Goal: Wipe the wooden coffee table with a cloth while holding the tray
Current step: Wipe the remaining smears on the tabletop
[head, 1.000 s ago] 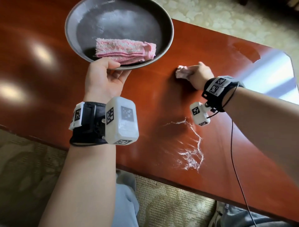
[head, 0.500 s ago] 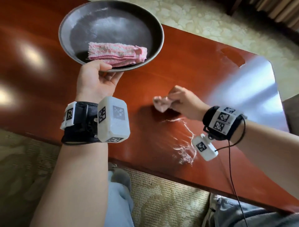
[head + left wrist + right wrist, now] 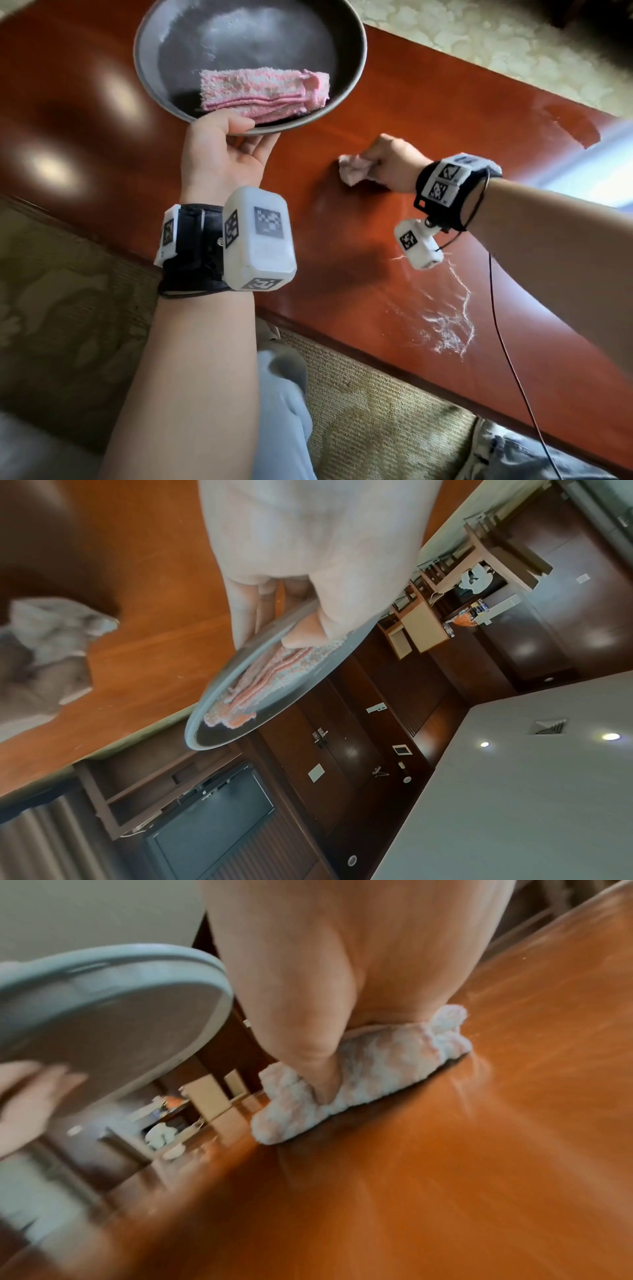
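The small crumpled pale pink-and-white terry cloth (image 3: 354, 168) is bunched into a short roll whose long axis runs roughly from 10 to 4 o'clock in the head view, its loose end poking out toward 9 o'clock. The right hand (image 3: 390, 161) is clenched around it, thumb dug into the pile, pressing it flat onto the glossy reddish-brown wooden worktop (image 3: 394, 113) near the middle of the surface. It looks fluffy and a bit lumpy, more white than pink.

At 11 o'clock from the cloth, the left hand (image 3: 222, 154) is grasping the near rim of the round shallow dark grey tray (image 3: 356, 58), thumb over the lip and fingers underneath, holding it clear above the worktop. A folded pink towel (image 3: 263, 92) lies in the tray, its long side running 9 to 3 o'clock, just beyond the thumb.

A white powdery smear (image 3: 448, 325) marks the worktop near its front edge, at about 5 o'clock from the cloth. A pale patterned floor (image 3: 496, 44) lies beyond the far edge; the left wrist view shows dark wood panelling and a dark television screen (image 3: 212, 821).
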### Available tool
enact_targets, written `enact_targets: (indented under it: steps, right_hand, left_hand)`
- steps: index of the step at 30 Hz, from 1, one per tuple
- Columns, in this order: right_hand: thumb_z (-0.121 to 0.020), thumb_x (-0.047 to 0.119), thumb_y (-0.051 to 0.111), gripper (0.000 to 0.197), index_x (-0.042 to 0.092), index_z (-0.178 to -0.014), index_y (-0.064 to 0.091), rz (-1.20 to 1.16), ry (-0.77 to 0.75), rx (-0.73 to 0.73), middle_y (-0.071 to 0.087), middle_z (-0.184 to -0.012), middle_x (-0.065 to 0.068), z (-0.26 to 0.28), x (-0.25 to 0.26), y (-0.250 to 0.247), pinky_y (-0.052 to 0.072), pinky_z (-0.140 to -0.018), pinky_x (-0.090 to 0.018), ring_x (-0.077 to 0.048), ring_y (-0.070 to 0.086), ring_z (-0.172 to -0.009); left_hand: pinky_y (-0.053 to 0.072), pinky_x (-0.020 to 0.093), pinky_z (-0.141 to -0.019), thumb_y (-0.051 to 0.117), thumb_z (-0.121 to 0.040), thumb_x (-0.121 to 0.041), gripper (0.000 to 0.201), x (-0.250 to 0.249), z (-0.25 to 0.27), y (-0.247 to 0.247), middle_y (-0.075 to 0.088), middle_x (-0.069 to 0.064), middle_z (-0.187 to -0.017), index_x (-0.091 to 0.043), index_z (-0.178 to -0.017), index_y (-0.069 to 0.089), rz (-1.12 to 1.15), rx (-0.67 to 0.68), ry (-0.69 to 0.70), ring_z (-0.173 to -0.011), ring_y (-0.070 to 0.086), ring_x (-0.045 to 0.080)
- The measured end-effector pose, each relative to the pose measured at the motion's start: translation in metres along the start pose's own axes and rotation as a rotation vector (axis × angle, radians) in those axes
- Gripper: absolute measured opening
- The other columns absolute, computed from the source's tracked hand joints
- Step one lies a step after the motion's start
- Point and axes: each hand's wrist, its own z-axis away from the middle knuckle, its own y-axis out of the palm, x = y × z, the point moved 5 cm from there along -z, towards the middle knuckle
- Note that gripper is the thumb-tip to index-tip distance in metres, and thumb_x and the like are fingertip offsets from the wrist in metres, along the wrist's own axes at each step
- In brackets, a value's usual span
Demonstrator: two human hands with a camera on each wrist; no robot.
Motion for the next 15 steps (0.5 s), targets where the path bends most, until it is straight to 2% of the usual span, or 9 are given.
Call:
enact_targets:
  steps: [2,4,7,10,13,15]
  right_hand:
    - [-0.085,0.009,0.064,0.013,0.004,-0.089,0.076,0.016,-0.158,-0.001,0.061,-0.080,-0.012,0.030,0.015,0.008,0.047,-0.072,-0.027,-0.028,0.059,-0.073]
    - [-0.077,0.011,0.061,0.020,0.003,-0.087,0.077,0.021,-0.239,0.032,0.061,-0.090,-0.021,0.059,0.020,0.016,0.044,-0.073,-0.030,-0.034,0.061,-0.081]
    - [-0.075,-0.004,0.060,0.032,0.010,-0.097,0.079,0.019,-0.240,0.096,0.060,-0.100,-0.017,0.096,0.014,0.020,0.037,-0.080,-0.027,-0.031,0.056,-0.092]
    - [-0.078,-0.011,0.060,0.044,0.018,-0.106,0.077,0.019,-0.202,0.148,0.056,-0.106,-0.008,0.129,0.003,0.025,0.031,-0.086,-0.022,-0.026,0.049,-0.098]
    - [-0.083,-0.008,0.063,0.039,0.018,-0.110,0.076,-0.008,-0.189,0.165,0.054,-0.103,-0.001,0.142,0.002,0.021,0.036,-0.086,-0.023,-0.018,0.047,-0.096]
    - [-0.083,-0.006,0.064,0.034,0.012,-0.110,0.076,-0.003,-0.156,0.173,0.056,-0.103,-0.002,0.133,0.009,0.015,0.043,-0.085,-0.027,-0.016,0.051,-0.092]
  left_hand:
    - [0.059,0.053,-0.082,0.042,-0.084,0.017,0.029,0.001,0.005,0.003,0.066,0.018,-0.092,0.005,-0.101,0.062,-0.001,-0.004,-0.006,-0.090,0.070,0.039]
    - [0.060,0.053,-0.080,0.042,-0.084,0.016,0.028,0.002,0.010,0.005,0.066,0.018,-0.091,0.005,-0.101,0.061,-0.005,-0.004,-0.009,-0.087,0.070,0.038]
    - [0.061,0.052,-0.077,0.042,-0.085,0.016,0.026,0.002,0.019,0.007,0.066,0.016,-0.088,0.004,-0.100,0.061,-0.010,0.001,-0.011,-0.078,0.071,0.036]
    - [0.061,0.051,-0.075,0.042,-0.085,0.015,0.026,-0.001,0.028,0.005,0.066,0.018,-0.093,0.004,-0.100,0.061,-0.016,0.010,-0.007,-0.083,0.072,0.037]
    - [0.061,0.051,-0.077,0.042,-0.086,0.014,0.027,-0.011,0.033,-0.001,0.067,0.018,-0.094,0.004,-0.102,0.061,-0.005,0.014,0.002,-0.088,0.072,0.037]
    - [0.060,0.053,-0.079,0.042,-0.085,0.015,0.029,-0.022,0.034,-0.008,0.067,0.019,-0.097,0.005,-0.105,0.061,0.027,0.003,0.028,-0.096,0.072,0.038]
